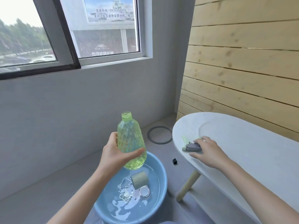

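Note:
My left hand (115,153) grips a clear green bottle (130,139) by its body and holds it upright, without a cap, above a blue basin (160,188). Water fills the basin, and a grey-green cup (140,179) lies on its side in it. My right hand (207,151) rests on a grey and green spray-trigger head (191,147) lying near the left end of a white oval table (242,143); the fingers lie over its grey part, and how tightly they close on it is unclear.
A dark ring (159,135) lies on the grey floor by the wall corner. A small black object (175,161) sits on the floor beside the table. A wooden table leg (188,185) slants down next to the basin. Wooden planks line the right wall.

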Motion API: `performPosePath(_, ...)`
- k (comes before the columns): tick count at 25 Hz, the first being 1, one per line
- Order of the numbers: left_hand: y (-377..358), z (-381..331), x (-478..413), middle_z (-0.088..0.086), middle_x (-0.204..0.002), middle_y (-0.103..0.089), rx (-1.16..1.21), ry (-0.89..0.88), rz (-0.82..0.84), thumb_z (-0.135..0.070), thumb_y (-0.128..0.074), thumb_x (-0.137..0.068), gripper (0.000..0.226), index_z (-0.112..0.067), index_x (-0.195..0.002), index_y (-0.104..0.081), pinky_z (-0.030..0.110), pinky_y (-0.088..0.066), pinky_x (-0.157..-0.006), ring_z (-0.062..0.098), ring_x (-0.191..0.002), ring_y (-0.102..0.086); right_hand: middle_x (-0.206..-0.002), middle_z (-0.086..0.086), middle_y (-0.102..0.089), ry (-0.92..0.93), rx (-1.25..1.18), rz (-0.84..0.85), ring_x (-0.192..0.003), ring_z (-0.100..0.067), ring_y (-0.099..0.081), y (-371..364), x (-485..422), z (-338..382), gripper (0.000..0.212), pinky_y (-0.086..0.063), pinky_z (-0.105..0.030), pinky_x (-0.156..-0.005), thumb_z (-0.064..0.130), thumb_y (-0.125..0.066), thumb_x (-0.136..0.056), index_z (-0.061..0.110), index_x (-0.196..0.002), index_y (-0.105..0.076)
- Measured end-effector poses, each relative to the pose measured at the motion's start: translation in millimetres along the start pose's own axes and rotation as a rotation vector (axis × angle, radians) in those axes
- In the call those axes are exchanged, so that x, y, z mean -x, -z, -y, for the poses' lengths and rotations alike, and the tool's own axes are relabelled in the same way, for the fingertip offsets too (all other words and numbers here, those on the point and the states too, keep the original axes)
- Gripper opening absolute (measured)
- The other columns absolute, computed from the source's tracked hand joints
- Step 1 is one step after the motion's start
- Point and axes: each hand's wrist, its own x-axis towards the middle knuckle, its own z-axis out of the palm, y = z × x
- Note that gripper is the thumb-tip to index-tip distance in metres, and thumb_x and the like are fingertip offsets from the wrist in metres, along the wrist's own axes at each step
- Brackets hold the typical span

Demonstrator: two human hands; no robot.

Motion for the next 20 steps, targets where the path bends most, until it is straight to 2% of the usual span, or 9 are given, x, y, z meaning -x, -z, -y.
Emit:
performPosePath(5,-7.6,-11.2,-6.6,-0.010,-0.094,-0.067,-0.021,0.012,0.009,-0.058,-0.082,-0.033,0.077,-0.028,-0.098,-0.053,0.031,-0.054,-0.079,0.004,-0.089,-0.065,-0.122,-0.002,-0.047,0.039,0.028,-0.067,-0.112,-0.023,-0.046,-2.0,-13.7,-6.5,0.032,-0.041,-0.031,-0.090,0.031,-0.060,-0.088,0.020,-0.116,-0.052)
performPosePath(12,-11.8,-23.5,-10.6,-0.009,-0.094,-0.067,-0.016,0.008,0.006,-0.058,-0.081,-0.031,0.078,-0.028,-0.098,-0.053,0.033,-0.055,-0.079,0.007,-0.089,-0.065,-0.109,-0.002,-0.048,0.054,-0.045,-0.118,-0.097,-0.021,-0.055,-0.7,-14.2,-8.8,0.025,-0.044,-0.029,-0.081,0.030,-0.063,-0.087,0.018,-0.107,-0.056)
performPosePath(17,-4.3,-30.7,-9.1,-0.009,-0.094,-0.067,0.016,0.001,-0.010,-0.057,-0.082,-0.033,0.077,-0.028,-0.098,-0.053,0.036,-0.056,-0.080,0.007,-0.088,-0.066,-0.097,0.000,-0.057,0.200,-0.321,-0.266,-0.085,-0.017,-0.059,34.3,0.7,25.8,0.015,-0.042,-0.025,-0.076,0.029,-0.070,-0.084,0.023,-0.096,-0.062)
performPosePath(20,4.0,-34.8,-4.7,-0.009,-0.094,-0.068,0.039,-0.001,-0.026,-0.055,-0.083,-0.034,0.076,-0.029,-0.099,-0.053,0.036,-0.056,-0.080,0.007,-0.089,-0.066,-0.096,-0.004,-0.066,0.260,-0.629,-0.243,-0.078,-0.014,-0.063,70.8,13.0,65.8,0.012,-0.047,-0.018,-0.073,0.029,-0.068,-0.087,0.023,-0.094,-0.061)
